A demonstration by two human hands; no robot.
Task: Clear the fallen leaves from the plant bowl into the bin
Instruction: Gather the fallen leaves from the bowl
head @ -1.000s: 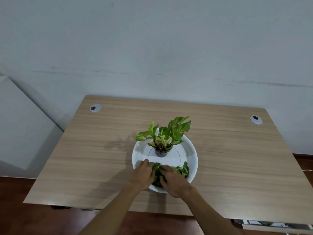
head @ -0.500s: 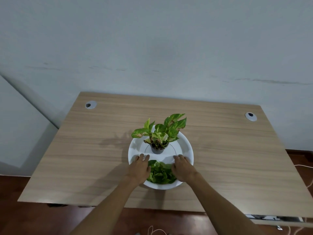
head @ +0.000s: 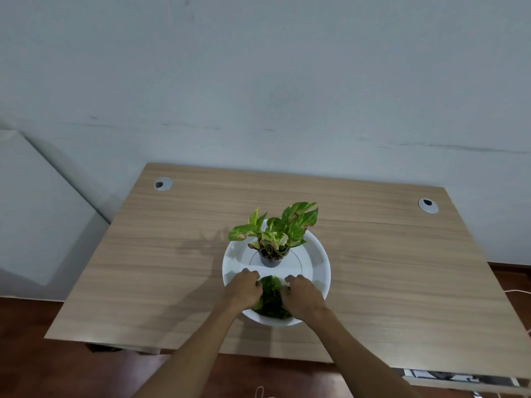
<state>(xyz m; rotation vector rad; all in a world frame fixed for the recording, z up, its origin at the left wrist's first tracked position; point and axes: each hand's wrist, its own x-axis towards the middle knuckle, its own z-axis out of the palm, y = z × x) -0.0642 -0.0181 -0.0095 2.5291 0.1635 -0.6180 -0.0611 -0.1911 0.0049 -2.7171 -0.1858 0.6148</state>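
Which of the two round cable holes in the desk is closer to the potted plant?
The right-hand cable hole looks a little closer to the potted plant; the left one sits in the far-left corner, further from it.

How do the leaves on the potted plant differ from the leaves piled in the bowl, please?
The potted plant has leaves that stand upright on stems, pale yellow-green with browned patches; the loose leaves lie heaped flat and look darker green. The plant stands untouched at the bowl's middle; the heap sits at its near edge, pressed between the left hand and right hand.
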